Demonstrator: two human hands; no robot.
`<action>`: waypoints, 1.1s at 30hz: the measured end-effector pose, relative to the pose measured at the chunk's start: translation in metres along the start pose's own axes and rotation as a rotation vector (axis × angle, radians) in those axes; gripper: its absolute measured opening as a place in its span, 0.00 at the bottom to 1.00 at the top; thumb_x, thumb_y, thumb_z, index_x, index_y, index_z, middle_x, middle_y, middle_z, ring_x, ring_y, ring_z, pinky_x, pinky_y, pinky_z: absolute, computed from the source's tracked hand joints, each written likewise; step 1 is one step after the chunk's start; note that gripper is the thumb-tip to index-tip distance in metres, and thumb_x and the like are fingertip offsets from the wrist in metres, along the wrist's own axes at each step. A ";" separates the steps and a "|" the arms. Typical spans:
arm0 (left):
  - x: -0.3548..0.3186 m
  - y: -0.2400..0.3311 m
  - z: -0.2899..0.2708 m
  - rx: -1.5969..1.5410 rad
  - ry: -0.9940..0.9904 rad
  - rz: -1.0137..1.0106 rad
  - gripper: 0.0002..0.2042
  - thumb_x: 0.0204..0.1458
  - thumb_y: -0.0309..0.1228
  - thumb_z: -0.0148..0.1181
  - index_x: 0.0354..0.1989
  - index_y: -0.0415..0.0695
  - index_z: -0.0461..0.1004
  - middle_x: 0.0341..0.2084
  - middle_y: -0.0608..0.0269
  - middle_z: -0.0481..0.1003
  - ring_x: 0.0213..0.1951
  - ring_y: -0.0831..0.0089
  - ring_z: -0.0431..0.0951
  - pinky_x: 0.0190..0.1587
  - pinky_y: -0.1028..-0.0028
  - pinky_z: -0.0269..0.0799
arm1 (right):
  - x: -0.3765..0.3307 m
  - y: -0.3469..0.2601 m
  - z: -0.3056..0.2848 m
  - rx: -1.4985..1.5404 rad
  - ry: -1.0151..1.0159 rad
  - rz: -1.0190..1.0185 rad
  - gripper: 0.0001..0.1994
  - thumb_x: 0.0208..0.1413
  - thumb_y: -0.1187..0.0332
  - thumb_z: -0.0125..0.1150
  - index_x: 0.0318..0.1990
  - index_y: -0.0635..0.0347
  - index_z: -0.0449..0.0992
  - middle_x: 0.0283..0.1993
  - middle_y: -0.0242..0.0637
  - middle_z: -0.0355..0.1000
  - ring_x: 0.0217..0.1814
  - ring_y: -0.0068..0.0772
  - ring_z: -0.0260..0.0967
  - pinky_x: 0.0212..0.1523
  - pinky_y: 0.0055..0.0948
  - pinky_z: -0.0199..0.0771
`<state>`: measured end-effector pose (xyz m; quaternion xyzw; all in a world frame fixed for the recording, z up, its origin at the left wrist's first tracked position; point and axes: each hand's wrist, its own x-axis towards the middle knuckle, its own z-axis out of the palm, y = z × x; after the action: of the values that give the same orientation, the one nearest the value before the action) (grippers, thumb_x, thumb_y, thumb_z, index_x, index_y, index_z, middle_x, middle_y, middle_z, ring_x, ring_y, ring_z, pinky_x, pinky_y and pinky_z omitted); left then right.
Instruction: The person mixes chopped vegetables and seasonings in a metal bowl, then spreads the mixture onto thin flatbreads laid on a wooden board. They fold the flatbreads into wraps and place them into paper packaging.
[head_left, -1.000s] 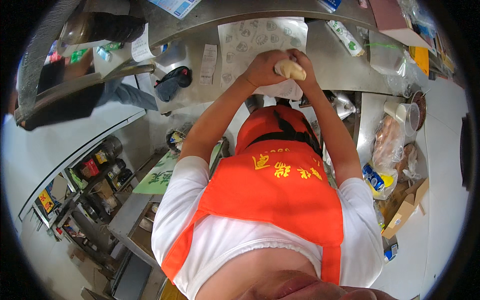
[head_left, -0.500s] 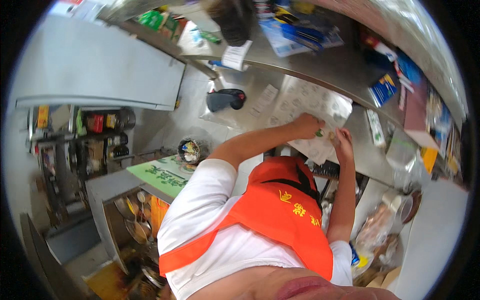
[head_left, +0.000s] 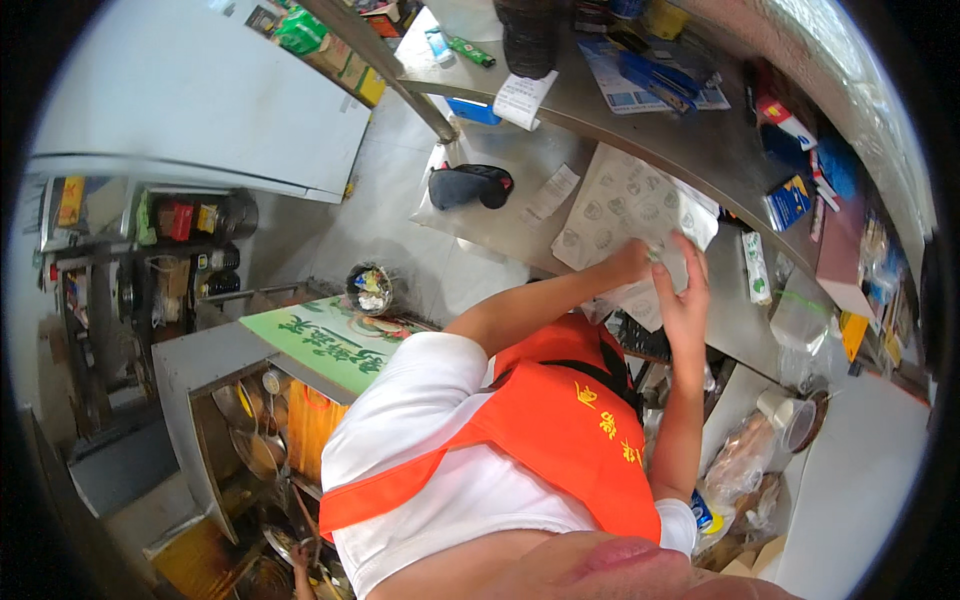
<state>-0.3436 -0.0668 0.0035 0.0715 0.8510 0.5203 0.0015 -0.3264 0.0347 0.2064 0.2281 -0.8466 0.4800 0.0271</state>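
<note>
Pale wrapping paper (head_left: 612, 200) with a dark printed pattern lies on the metal counter beneath the shelf. My left hand (head_left: 630, 262) is closed over its near part, with the fingers curled together. What they pinch is hidden, though a small bit of green shows at the fingertips. Beside it my right hand (head_left: 686, 288) has its fingers stretched upward and the thumb apart, against or just over the paper's right side. I cannot tell whether it touches the sheet. More of the paper hangs below my hands, toward the orange apron (head_left: 550, 410).
A black pouch (head_left: 470, 187) and a paper slip (head_left: 552, 192) lie left on the counter. Above runs a metal shelf (head_left: 600, 125) with a blue stapler (head_left: 655, 80). A bin (head_left: 370, 290) stands on the floor. Another person's hand (head_left: 302, 560) seems to show at lower left.
My right hand has gone from pinching fingers to stretched ones with the thumb apart. My left hand has shifted slightly toward it and stays closed. The whole view has turned a little.
</note>
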 end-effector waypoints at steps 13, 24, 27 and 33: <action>0.007 0.078 -0.002 -1.710 0.386 -0.618 0.17 0.52 0.42 0.57 0.46 0.45 0.71 0.37 0.58 0.74 0.39 0.61 0.75 0.45 0.59 0.72 | -0.114 0.056 0.046 0.429 0.245 0.796 0.26 0.60 0.71 0.56 0.58 0.69 0.49 0.42 0.48 0.67 0.43 0.29 0.69 0.36 0.25 0.72; 0.041 0.072 -0.039 0.134 -0.063 0.077 0.31 0.46 0.43 0.65 0.59 0.49 0.64 0.51 0.52 0.72 0.53 0.55 0.73 0.55 0.62 0.67 | -0.096 0.046 0.028 0.071 0.039 0.372 0.15 0.52 0.62 0.66 0.43 0.60 0.71 0.36 0.45 0.74 0.33 0.47 0.73 0.37 0.39 0.73; 0.047 0.067 -0.042 0.579 -0.446 -0.065 0.26 0.49 0.43 0.61 0.58 0.52 0.67 0.53 0.56 0.72 0.55 0.55 0.72 0.54 0.61 0.68 | -0.050 0.064 0.015 -0.251 0.450 0.126 0.18 0.47 0.64 0.70 0.43 0.59 0.72 0.38 0.45 0.74 0.34 0.50 0.73 0.38 0.40 0.73; 0.056 0.072 -0.035 0.770 -0.744 -0.047 0.26 0.48 0.34 0.62 0.58 0.45 0.66 0.55 0.51 0.70 0.57 0.54 0.70 0.56 0.60 0.66 | -0.023 0.151 0.011 -0.055 0.309 0.377 0.14 0.45 0.73 0.66 0.42 0.61 0.73 0.39 0.46 0.74 0.40 0.49 0.72 0.41 0.37 0.73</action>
<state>-0.3934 -0.0590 0.0874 0.2275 0.9236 0.1098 0.2883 -0.3664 0.0997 0.0737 -0.0109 -0.8728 0.4825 0.0728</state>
